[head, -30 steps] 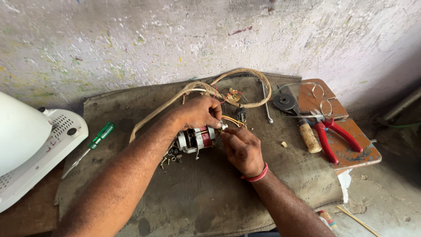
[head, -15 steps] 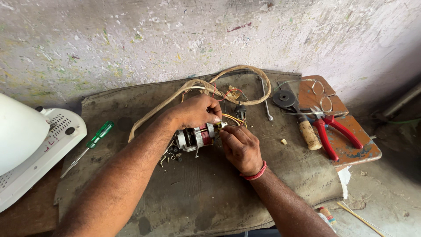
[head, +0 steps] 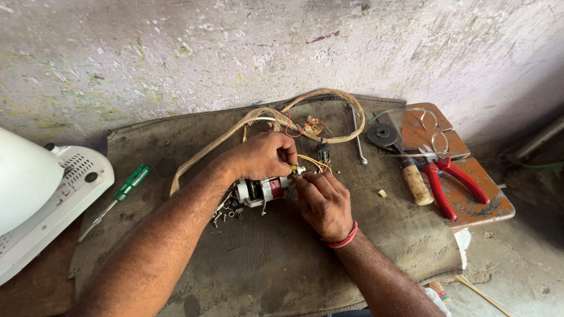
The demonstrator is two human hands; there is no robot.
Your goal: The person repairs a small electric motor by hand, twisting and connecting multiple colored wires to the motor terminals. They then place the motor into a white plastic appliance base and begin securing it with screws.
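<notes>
Both hands (head: 294, 176) meet, fingertips pinched together

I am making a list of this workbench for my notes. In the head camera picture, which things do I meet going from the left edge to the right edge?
White plastic housing → green-handled screwdriver → small motor under the left hand → right hand → wooden-handled tool → red-handled pliers.

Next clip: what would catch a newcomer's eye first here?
At the centre of the brown mat, the left hand and right hand meet over a small electric motor with yellow wires. Red-handled pliers lie on a board at right; a green-handled screwdriver lies at left.
</notes>
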